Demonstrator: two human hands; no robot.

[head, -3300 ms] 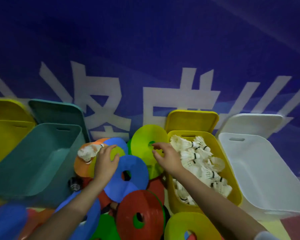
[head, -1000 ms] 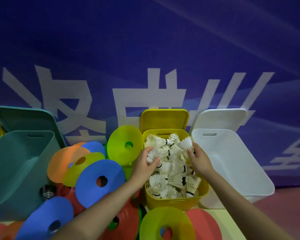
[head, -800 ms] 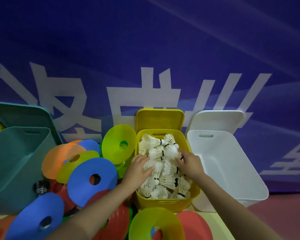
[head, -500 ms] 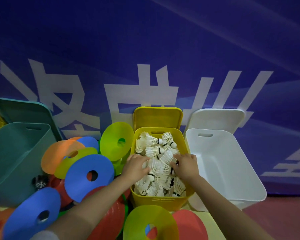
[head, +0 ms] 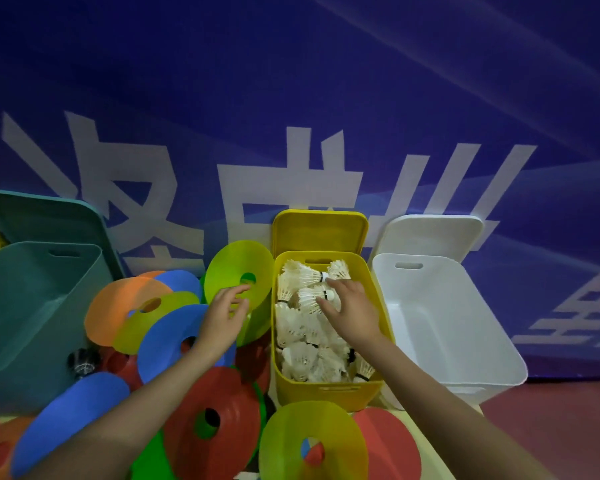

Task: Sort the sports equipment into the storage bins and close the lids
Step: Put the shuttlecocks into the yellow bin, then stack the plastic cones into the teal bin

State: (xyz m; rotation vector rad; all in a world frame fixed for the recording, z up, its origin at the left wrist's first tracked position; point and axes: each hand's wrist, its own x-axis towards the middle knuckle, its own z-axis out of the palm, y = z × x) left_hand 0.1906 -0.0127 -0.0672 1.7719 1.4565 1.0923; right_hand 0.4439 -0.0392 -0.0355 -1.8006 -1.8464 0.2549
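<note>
In the head view, a blue banner (head: 291, 98) fills the background, printed with large white characters, only partly shown and not readable as words; no brand or label is seen on the bins.

A yellow bin (head: 329, 389) stands against it with its yellow lid (head: 319, 232) propped upright behind, and is heaped with white shuttlecocks (head: 309, 341). A white bin (head: 465, 341) is seen just to its right with its white lid (head: 433, 233) also raised, and a teal bin (head: 32, 306) lies well to the left.

The right hand (head: 352, 310) is laid over the shuttlecocks, fingers spread and fairly straight, pressing rather than pinching.

The left hand (head: 222, 320) is held outside the yellow bin, fingers relaxed and parted, reaching toward a green-yellow disc cone (head: 236, 271) that leans tilted against the bin's left wall. This cone lies just ahead of the left grip and slightly to the right, so the left hand is judged the nearer one.

More disc cones (head: 174, 334), blue, orange and red, are piled on the floor between the teal and yellow bins. No lid is yet closed.
</note>
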